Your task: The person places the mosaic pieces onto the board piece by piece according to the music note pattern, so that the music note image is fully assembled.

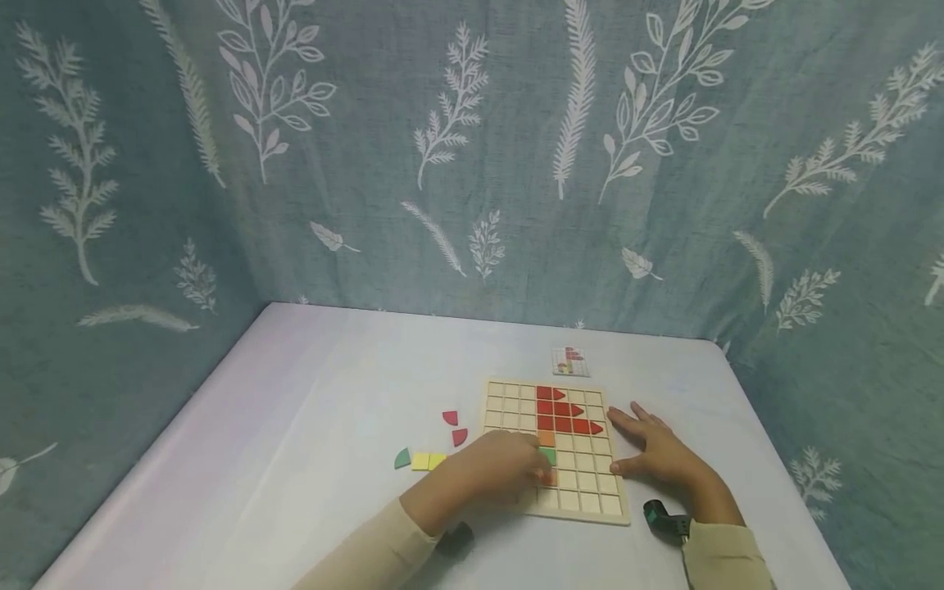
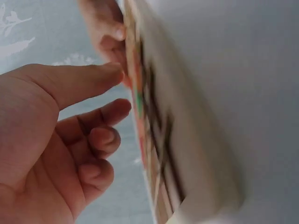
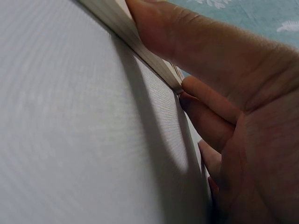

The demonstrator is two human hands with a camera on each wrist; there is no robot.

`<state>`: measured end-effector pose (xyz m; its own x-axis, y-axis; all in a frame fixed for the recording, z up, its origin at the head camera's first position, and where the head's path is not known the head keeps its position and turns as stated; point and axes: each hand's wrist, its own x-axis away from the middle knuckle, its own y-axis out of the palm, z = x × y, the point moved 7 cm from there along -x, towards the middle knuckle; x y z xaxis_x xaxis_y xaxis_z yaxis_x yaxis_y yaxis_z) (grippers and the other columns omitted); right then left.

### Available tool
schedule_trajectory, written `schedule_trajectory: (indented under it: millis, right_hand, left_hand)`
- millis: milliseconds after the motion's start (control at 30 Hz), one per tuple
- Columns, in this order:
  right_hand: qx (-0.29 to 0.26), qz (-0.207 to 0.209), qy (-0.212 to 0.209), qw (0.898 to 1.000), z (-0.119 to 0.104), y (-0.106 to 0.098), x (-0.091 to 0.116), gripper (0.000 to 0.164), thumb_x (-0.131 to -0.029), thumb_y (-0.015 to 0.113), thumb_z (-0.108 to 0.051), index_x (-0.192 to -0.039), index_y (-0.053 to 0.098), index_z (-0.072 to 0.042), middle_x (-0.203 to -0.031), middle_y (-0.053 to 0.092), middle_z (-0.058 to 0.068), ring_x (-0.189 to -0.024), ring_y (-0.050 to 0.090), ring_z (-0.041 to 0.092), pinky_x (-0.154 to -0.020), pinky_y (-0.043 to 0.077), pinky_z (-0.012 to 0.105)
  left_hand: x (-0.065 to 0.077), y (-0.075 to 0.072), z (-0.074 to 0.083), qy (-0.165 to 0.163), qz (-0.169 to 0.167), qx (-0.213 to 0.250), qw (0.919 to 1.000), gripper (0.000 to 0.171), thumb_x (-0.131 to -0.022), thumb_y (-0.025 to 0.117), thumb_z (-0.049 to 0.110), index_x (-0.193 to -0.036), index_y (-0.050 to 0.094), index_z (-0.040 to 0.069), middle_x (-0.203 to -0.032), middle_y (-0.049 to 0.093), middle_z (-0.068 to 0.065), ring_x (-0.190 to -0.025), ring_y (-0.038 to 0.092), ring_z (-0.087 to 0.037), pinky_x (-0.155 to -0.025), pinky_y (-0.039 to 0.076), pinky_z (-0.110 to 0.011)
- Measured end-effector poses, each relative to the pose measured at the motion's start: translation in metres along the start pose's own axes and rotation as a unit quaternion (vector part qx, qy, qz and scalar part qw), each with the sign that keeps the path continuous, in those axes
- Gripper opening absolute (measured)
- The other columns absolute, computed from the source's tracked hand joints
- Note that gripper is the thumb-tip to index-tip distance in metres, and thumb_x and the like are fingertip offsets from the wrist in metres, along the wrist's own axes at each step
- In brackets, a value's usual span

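A pale wooden grid board [image 1: 583,500] lies on the white table. Three rows of red pieces with pointed right ends [image 1: 568,425] fill cells in its upper part. Below them runs a column with an orange square [image 1: 546,438], a green square [image 1: 547,456] and an orange-red piece [image 1: 547,477]. My left hand [image 1: 494,463] reaches over the board, fingertips at the orange-red piece. In the left wrist view its thumb [image 2: 88,81] and index finger stand apart close to the board, with nothing pinched between them. Along the board's right edge my right hand [image 1: 656,451] rests with spread fingers, thumb against the side.
Left of the board lie two red quarter-circles [image 1: 460,437], a green quarter-circle [image 1: 401,458] and yellow squares [image 1: 420,461], partly behind the left forearm. A small pattern card [image 1: 570,361] sits beyond the board. Patterned curtains [image 1: 413,147] surround the table at the back and sides.
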<state>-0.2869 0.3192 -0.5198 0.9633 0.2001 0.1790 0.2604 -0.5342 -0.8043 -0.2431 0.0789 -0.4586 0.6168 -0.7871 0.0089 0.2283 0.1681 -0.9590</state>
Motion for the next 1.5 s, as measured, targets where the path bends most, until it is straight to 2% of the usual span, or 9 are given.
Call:
schedule_trajectory:
  millis: [100,233,400,533,733,900,1100,1300,1500]
  right_hand:
    - [-0.008,-0.003,0.004,1.0,-0.001,0.0,0.001,0.111,-0.057,0.085,-0.057,-0.15,0.039,-0.018,-0.157,0.012,0.026,-0.137,0.005,0.057,-0.1,0.011,0.075]
    - [-0.015,-0.007,0.016,1.0,0.0,0.003,0.003,0.112,-0.055,0.086,-0.057,-0.15,0.039,-0.019,-0.158,0.011,0.025,-0.138,0.004,0.056,-0.1,0.01,0.075]
    - [-0.012,-0.006,0.011,1.0,0.0,0.004,0.003,0.112,-0.055,0.085,-0.058,-0.15,0.039,-0.021,-0.158,0.012,0.023,-0.139,0.005,0.054,-0.1,0.011,0.075]
    - [-0.007,-0.004,0.0,1.0,-0.003,0.0,0.002,0.11,-0.057,0.085,-0.057,-0.15,0.039,-0.02,-0.158,0.012,0.023,-0.139,0.005,0.055,-0.1,0.011,0.075]
    - [-0.007,-0.009,0.001,1.0,-0.001,-0.001,0.004,0.11,-0.058,0.085,-0.057,-0.15,0.038,-0.019,-0.158,0.012,0.025,-0.138,0.006,0.055,-0.1,0.012,0.075]
    - [0.0,-0.007,0.013,1.0,0.002,0.0,0.002,0.111,-0.057,0.083,-0.06,-0.151,0.038,-0.022,-0.158,0.012,0.023,-0.139,0.005,0.054,-0.1,0.012,0.075]
    - [0.001,-0.008,0.014,1.0,0.0,-0.002,-0.002,0.112,-0.056,0.083,-0.061,-0.151,0.038,-0.022,-0.158,0.012,0.024,-0.14,0.006,0.053,-0.101,0.013,0.074]
    - [0.007,0.003,0.023,1.0,0.003,-0.009,-0.002,0.112,-0.055,0.085,-0.058,-0.151,0.038,-0.023,-0.158,0.012,0.023,-0.14,0.006,0.053,-0.1,0.012,0.075]
    - [0.001,-0.006,0.012,1.0,0.001,-0.001,-0.002,0.113,-0.055,0.085,-0.06,-0.15,0.038,-0.022,-0.158,0.011,0.024,-0.139,0.007,0.054,-0.101,0.014,0.074]
  left_hand:
    - [0.005,-0.013,-0.017,-0.022,0.001,0.005,0.9997,0.012,-0.09,0.071,0.025,-0.102,0.075,0.025,-0.085,0.058,0.016,-0.077,0.054,-0.003,-0.072,0.047,-0.022]
    - [0.018,-0.03,-0.053,-0.09,0.001,-0.007,0.9959,0.017,-0.088,0.072,0.024,-0.105,0.074,0.019,-0.096,0.064,0.01,-0.087,0.061,-0.008,-0.079,0.051,-0.029]
    - [0.039,-0.037,-0.096,-0.208,-0.025,0.016,0.9777,0.025,-0.083,0.077,0.022,-0.107,0.074,0.015,-0.098,0.068,0.004,-0.086,0.062,-0.013,-0.082,0.051,-0.036]
    - [0.045,-0.034,-0.111,-0.247,-0.04,0.028,0.9678,0.024,-0.083,0.078,0.022,-0.106,0.074,0.017,-0.086,0.065,0.007,-0.076,0.058,-0.012,-0.078,0.051,-0.037]
    - [0.041,-0.019,-0.114,-0.244,-0.058,0.012,0.9679,0.003,-0.087,0.07,0.02,-0.086,0.073,0.019,-0.076,0.061,0.008,-0.068,0.054,-0.014,-0.07,0.049,-0.035]
    - [0.039,-0.015,-0.115,-0.278,-0.064,0.01,0.9585,0.01,-0.088,0.068,0.019,-0.078,0.068,0.018,-0.07,0.058,0.003,-0.064,0.053,-0.017,-0.064,0.045,-0.035]
    - [0.038,-0.02,-0.116,-0.29,-0.061,-0.007,0.955,0.008,-0.084,0.073,0.019,-0.079,0.068,0.019,-0.069,0.058,0.007,-0.065,0.054,-0.017,-0.064,0.046,-0.034]
    - [0.03,-0.021,-0.109,-0.26,-0.045,0.029,0.9641,0.024,-0.069,0.082,0.015,-0.088,0.069,0.02,-0.078,0.06,0.009,-0.07,0.055,-0.016,-0.069,0.047,-0.034]
    - [0.022,-0.021,-0.09,-0.181,-0.048,-0.001,0.9823,0.006,-0.084,0.074,0.02,-0.088,0.069,0.021,-0.076,0.059,0.01,-0.068,0.053,-0.012,-0.066,0.047,-0.03]
